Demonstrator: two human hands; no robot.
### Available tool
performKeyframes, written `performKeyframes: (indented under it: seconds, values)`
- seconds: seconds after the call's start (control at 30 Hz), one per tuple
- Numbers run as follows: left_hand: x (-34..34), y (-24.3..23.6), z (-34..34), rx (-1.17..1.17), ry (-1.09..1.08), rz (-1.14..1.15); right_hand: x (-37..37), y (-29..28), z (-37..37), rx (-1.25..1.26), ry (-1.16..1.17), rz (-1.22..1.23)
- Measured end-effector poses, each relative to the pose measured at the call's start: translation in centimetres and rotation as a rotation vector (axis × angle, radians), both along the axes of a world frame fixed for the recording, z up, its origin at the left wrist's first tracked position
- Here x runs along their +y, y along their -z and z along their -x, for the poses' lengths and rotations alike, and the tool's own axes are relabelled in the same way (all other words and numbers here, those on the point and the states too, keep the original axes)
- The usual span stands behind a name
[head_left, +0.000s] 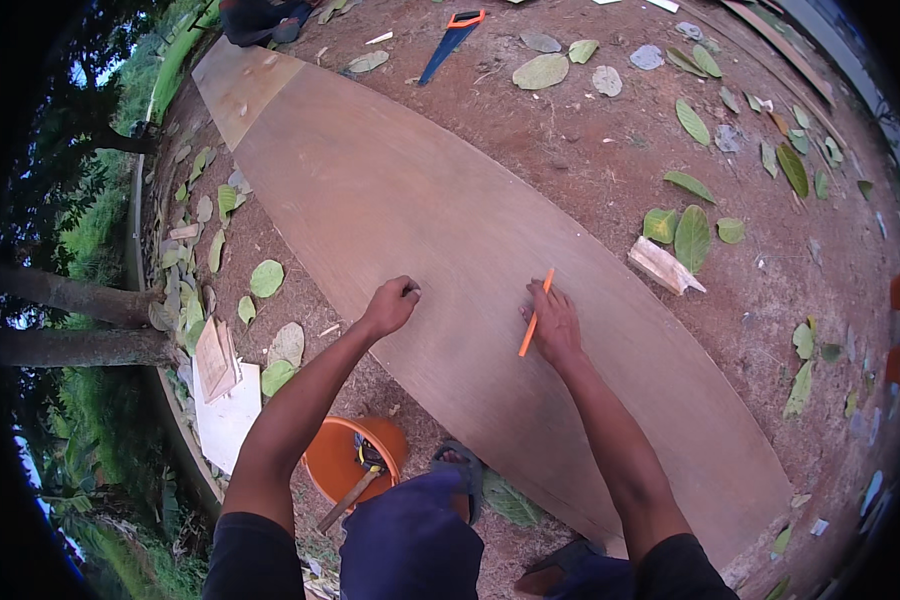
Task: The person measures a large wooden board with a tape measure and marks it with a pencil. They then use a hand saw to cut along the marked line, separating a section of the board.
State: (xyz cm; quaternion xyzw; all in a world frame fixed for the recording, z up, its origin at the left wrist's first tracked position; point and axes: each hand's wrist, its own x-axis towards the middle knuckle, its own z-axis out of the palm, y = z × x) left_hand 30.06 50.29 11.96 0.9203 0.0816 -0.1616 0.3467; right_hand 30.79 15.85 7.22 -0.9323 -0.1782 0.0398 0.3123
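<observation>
A long brown plywood sheet point(400, 200) lies on the ground, running from far left to near right. My right hand point(558, 325) is over its middle, with an orange pencil point(536, 312) held between thumb and fingers. The pencil slants across the hand, one end pointing away from me. To the left, my left hand point(392, 305) is closed just above the sheet near its left edge. Its fingertips are pinched together; whatever they hold, if anything, is too small to make out.
An orange bucket point(395, 436) with tools stands by my legs, a wooden handle point(350, 498) sticking out. Beyond the sheet lies a handsaw point(452, 45). A person point(260, 18) is at the far end. A wood offcut point(664, 265), leaves and a white board point(228, 418) lie around.
</observation>
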Motion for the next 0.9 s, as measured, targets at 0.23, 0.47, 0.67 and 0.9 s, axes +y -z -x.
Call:
performKeyframes:
  seconds: [0.23, 0.47, 0.67, 0.9]
  values:
    - [2.6, 6.1, -20.1, -0.417, -0.106, -0.240, 9.0, 4.0, -13.7, -0.067, 0.274, 0.159]
    - [4.9, 9.0, -40.2, -0.721, -0.131, -0.244, 9.0, 4.4, -13.4, 0.001, 0.242, 0.284]
    - [5.4, 10.8, -53.6, -0.483, -0.186, -0.190, 7.9, 4.5, -13.3, 0.057, 0.260, 0.287]
    - [10.6, 13.7, -63.3, -0.186, -0.501, -0.191, 8.2, 4.8, -13.5, 0.018, 0.221, 0.298]
